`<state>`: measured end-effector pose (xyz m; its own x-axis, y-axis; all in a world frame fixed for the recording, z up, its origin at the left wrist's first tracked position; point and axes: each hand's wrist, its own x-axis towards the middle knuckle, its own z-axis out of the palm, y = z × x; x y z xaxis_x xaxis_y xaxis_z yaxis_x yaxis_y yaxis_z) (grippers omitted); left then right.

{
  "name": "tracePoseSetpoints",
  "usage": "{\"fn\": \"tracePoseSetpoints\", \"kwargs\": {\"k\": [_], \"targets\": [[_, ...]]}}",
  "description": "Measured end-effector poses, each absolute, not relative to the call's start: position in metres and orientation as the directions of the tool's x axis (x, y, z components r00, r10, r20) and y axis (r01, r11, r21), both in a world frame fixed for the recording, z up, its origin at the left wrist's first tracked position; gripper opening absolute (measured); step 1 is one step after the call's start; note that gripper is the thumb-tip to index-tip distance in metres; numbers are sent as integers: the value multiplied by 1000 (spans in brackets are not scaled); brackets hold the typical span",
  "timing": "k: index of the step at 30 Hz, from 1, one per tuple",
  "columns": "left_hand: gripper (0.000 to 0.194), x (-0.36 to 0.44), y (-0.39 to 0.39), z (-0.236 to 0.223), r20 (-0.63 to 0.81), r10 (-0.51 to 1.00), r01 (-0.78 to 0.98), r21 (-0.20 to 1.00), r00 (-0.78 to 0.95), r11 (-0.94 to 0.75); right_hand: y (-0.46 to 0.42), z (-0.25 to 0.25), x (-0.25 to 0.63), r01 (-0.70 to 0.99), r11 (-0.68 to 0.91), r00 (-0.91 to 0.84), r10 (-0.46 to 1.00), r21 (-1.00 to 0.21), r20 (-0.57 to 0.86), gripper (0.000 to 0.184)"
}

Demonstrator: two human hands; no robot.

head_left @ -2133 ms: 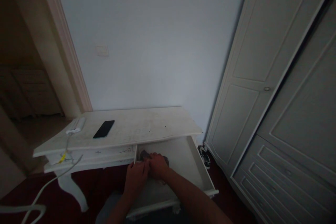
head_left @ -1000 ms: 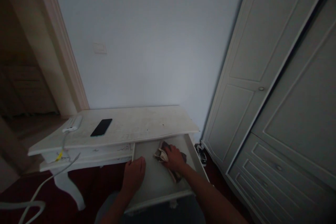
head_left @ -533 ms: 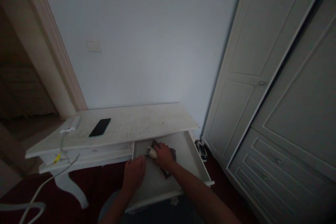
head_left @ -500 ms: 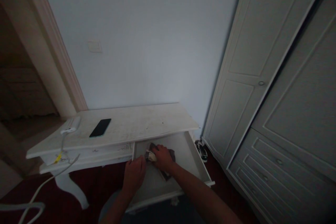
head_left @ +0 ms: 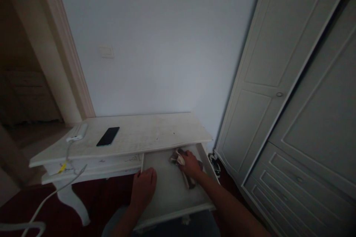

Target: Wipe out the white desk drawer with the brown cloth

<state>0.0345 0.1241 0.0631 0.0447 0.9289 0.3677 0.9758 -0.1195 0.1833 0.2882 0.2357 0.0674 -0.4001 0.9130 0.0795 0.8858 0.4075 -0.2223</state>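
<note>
A white drawer (head_left: pixel 164 196) is pulled out of a white table (head_left: pixel 150 127). Inside it, toward the far right, my right hand (head_left: pixel 191 164) presses a crumpled brown and beige cloth (head_left: pixel 178 157) against the drawer bottom, fingers closed over it. Part of the cloth hangs out below the palm toward me. My left hand (head_left: pixel 144 185) grips the drawer's left side wall, its fingers curled over the top edge.
On the tabletop lie a dark phone (head_left: pixel 108 136) and a white power strip (head_left: pixel 78 133) with a cable hanging down. Shoes (head_left: pixel 214 164) stand on the dark red floor between the drawer and a white wardrobe (head_left: pixel 250 111).
My right hand has slid the cloth to the right across the drawer bottom. My left hand stays on the left wall. The view has shifted slightly.
</note>
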Motion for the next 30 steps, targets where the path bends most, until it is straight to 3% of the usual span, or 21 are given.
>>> {"fn": "tracePoseSetpoints", "kwargs": {"k": [4,9,11,14,16,18,21,23,27,30], "targets": [[34,38,120,69,457,885,970,163,90,-183,226,61,260,897,375,-363,927,-236,94,52],[28,38,121,58,549,764,903,38,339,-429,208,51,245,642,718,-735,676,-269,53,81],[37,42,121,54,530,730,843,50,431,-535,206,53,254,568,771,-792,607,-289,65,93],[46,55,120,49,420,745,783,118,517,-610,202,65,279,618,699,-735,676,-360,50,99],[56,66,123,46,297,755,754,144,585,-641,194,75,301,686,596,-637,769,-418,50,91],[71,77,131,42,165,746,735,133,645,-665,180,80,323,744,481,-497,862,-464,98,71],[60,92,149,36,44,723,721,58,689,-690,147,72,353,777,417,-364,909,-471,203,46],[55,99,159,34,43,714,714,17,699,-700,122,57,367,779,453,-385,891,-433,240,40],[74,107,173,44,15,701,701,26,713,-713,85,26,375,771,539,-474,842,-340,258,37],[80,107,181,57,-46,776,778,59,629,-626,77,13,369,779,562,-497,824,-280,273,26]]}}
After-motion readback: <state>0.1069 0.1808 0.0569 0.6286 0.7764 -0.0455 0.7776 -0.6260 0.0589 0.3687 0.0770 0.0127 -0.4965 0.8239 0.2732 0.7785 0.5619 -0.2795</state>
